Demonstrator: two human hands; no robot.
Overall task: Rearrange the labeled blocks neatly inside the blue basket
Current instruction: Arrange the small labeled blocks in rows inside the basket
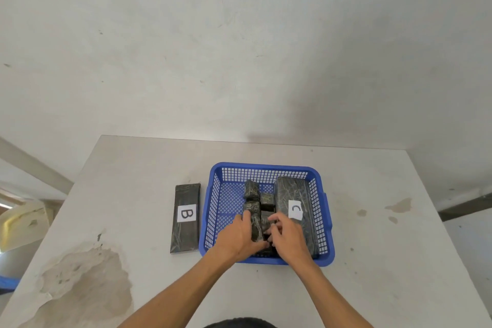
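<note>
A blue mesh basket [217, 194] sits on the table. Along its right side lies a long dark block with a white label C [294, 201]. Several small dark blocks stand in the basket's middle, among them one at the back [251, 189] and one beside it [267, 198]. My left hand [238, 238] grips a small dark block [255, 218] near the basket's front. My right hand [286, 234] has its fingers curled on the small blocks next to it; what it holds is partly hidden. A long block labelled B [186, 217] lies on the table left of the basket.
The white table [372, 221] has a large brownish stain [85, 279] at the front left and small marks [399, 206] at the right. A plain wall rises behind the table's far edge. The basket's left half shows bare mesh.
</note>
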